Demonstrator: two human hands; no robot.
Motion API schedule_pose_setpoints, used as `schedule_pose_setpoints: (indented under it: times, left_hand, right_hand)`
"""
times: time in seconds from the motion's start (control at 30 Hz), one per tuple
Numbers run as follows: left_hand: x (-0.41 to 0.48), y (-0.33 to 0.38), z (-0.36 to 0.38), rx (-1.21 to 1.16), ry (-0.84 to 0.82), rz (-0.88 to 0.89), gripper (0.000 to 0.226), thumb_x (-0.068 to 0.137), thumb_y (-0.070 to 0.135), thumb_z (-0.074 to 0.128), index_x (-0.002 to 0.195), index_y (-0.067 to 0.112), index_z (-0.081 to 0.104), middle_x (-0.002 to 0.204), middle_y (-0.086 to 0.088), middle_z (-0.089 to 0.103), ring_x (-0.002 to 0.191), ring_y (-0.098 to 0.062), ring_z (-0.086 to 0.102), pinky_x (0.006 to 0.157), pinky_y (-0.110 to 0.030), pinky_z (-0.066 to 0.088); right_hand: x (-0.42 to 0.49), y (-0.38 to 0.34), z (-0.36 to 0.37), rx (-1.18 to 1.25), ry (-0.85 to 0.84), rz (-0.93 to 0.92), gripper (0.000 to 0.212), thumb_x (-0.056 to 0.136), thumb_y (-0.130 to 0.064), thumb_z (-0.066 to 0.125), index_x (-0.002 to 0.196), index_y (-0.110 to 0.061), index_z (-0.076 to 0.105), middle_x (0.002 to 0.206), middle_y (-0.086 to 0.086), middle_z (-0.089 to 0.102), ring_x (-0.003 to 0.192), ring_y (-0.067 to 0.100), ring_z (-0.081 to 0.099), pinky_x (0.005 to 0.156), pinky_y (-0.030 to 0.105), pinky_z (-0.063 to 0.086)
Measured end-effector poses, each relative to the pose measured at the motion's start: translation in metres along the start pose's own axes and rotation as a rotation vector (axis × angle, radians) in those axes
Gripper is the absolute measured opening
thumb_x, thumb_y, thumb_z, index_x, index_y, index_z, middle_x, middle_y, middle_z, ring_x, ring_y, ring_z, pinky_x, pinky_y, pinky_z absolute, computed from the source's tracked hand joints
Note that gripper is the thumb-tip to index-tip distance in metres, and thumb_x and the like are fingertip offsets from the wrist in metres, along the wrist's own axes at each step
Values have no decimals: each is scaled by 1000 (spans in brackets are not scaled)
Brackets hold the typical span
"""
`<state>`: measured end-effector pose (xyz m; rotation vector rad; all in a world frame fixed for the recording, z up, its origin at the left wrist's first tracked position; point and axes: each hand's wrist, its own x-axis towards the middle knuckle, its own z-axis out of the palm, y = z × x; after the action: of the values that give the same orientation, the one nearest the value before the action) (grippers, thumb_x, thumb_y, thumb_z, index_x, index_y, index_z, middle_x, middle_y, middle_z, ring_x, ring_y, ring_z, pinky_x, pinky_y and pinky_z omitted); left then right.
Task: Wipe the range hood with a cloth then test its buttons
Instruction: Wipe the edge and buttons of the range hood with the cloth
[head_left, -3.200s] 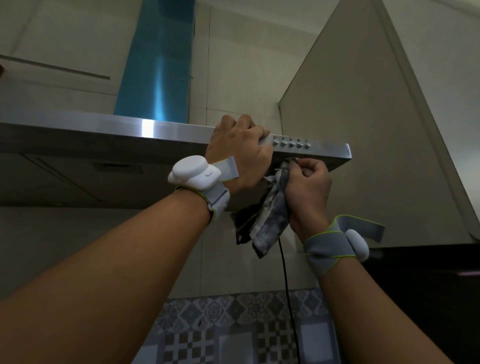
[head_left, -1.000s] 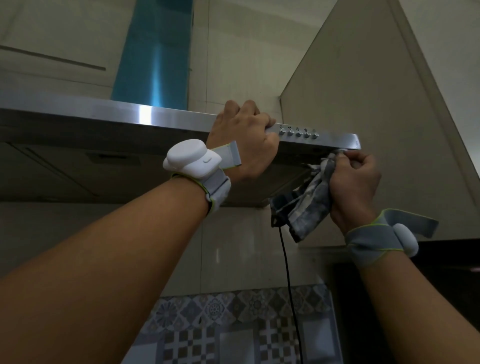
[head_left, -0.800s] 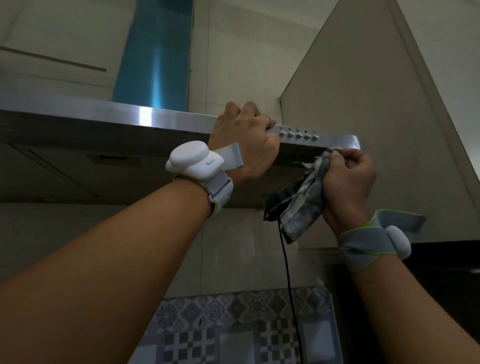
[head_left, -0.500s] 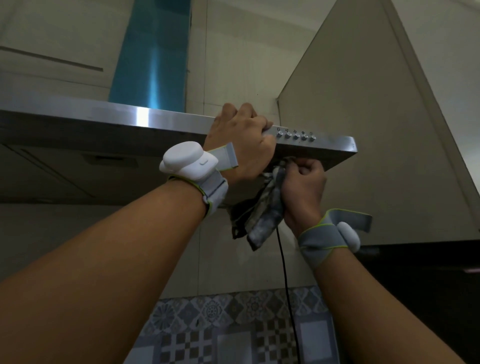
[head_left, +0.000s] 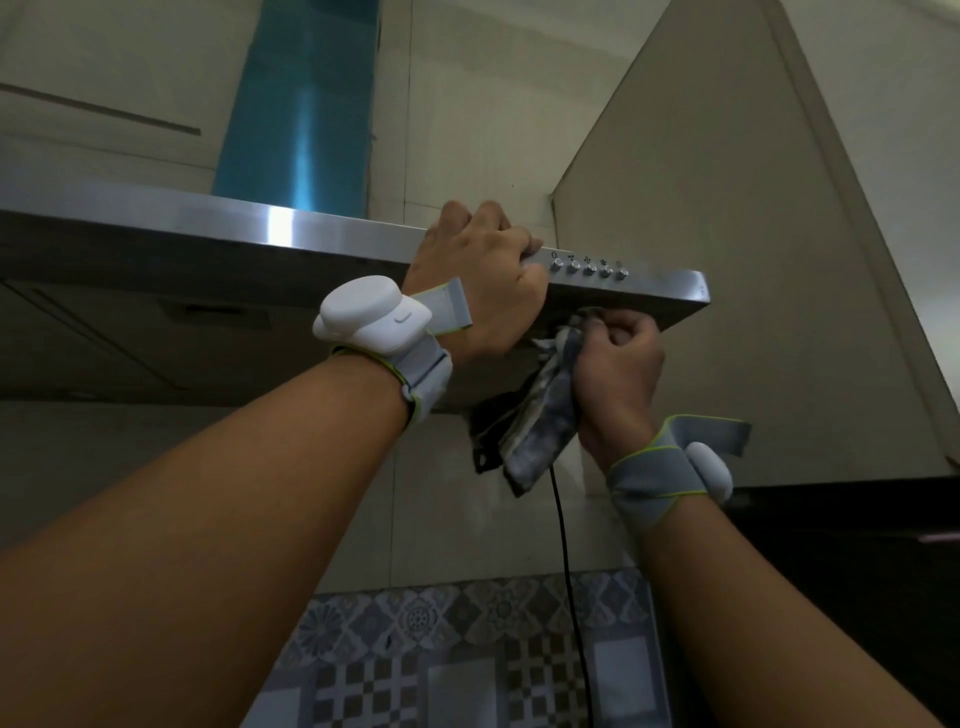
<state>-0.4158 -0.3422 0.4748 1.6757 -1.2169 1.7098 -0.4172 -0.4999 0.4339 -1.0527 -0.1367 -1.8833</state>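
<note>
Tiled wall (head_left: 457, 104) – left hand (head_left: 483, 280) grips range hood (head_left: 260, 234) | right hand (head_left: 618, 374) grips cloth (head_left: 540, 421)

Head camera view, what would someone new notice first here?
Two raised arms fill the view: the left hand grips the front edge of the range hood, just left of its row of five buttons. Beside it, the right hand holds a crumpled grey cloth up against the hood's underside. Behind, a bright blue chimney rises at upper left.

Beige wall tiles (head_left: 467, 104) rise above a patterned tile band (head_left: 441, 623), beside a tan cabinet panel (head_left: 701, 234).
</note>
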Motion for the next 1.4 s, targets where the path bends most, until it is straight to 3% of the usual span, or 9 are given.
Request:
schedule_pose_setpoints:
  times: [0.07,0.17,0.3,0.5,0.63,0.77,1.0,1.27,1.4]
  left_hand:
    - [1,-1,0,5,-9,3,63,82,39,23,134,23,56,122,-2,52,116,-23,38,92,-32,30]
    - [2,-2,4,21,4,3,62,82,39,24,133,24,57,121,-1,53,115,-23,39,91,-32,30]
    - [2,0,7,37,29,1,61,82,39,25,131,24,58,122,-2,53,115,-24,39,92,-32,31]
    - [3,0,6,51,32,-1,61,82,39,23,130,24,58,121,-1,53,115,-24,39,90,-31,29]
    - [3,1,7,66,42,-1,61,81,40,24,129,24,59,121,-2,53,115,-24,40,91,-32,30]
    - [4,2,8,68,41,-6,62,81,40,24,130,23,58,122,-2,53,115,-24,39,88,-31,27]
    - [3,2,7,64,42,-2,61,82,40,25,129,24,59,122,-1,53,115,-23,39,89,-31,27]
    - [1,6,6,75,55,-15,60,80,39,24,125,22,61,120,-2,53,115,-26,39,92,-34,32]
    - [1,4,4,54,48,-1,60,82,38,24,126,22,61,121,-2,53,115,-25,39,93,-34,32]
  right_hand:
    - [17,-1,-14,-2,105,30,7,86,-10,61,91,-15,60,77,1,63,69,13,59,66,24,47]
    - [37,-3,-33,62,211,0,14,85,-10,61,80,-22,55,75,0,62,67,11,57,66,24,48]
    - [36,6,-31,22,176,-75,16,87,-14,60,79,-26,53,72,-3,62,64,8,57,68,28,48]
    - [54,29,-39,-11,183,47,7,80,-19,63,85,-22,60,74,-3,65,71,14,61,80,42,56]
    - [62,27,-47,-2,243,-10,7,83,-18,63,87,-20,58,71,-6,60,71,14,58,76,37,52]
    - [50,32,-32,-40,166,-48,9,82,-18,59,90,-21,56,76,0,65,74,17,61,75,38,51]
    - [58,46,-32,-77,204,125,7,81,-18,61,87,-20,62,82,0,65,81,22,63,85,43,53]
    - [46,37,-24,40,201,-28,7,84,-15,59,89,-19,56,67,-7,58,65,10,55,70,29,47]
    - [44,45,-22,-24,114,78,10,83,-13,58,92,-18,59,79,-5,63,79,16,61,82,35,52]
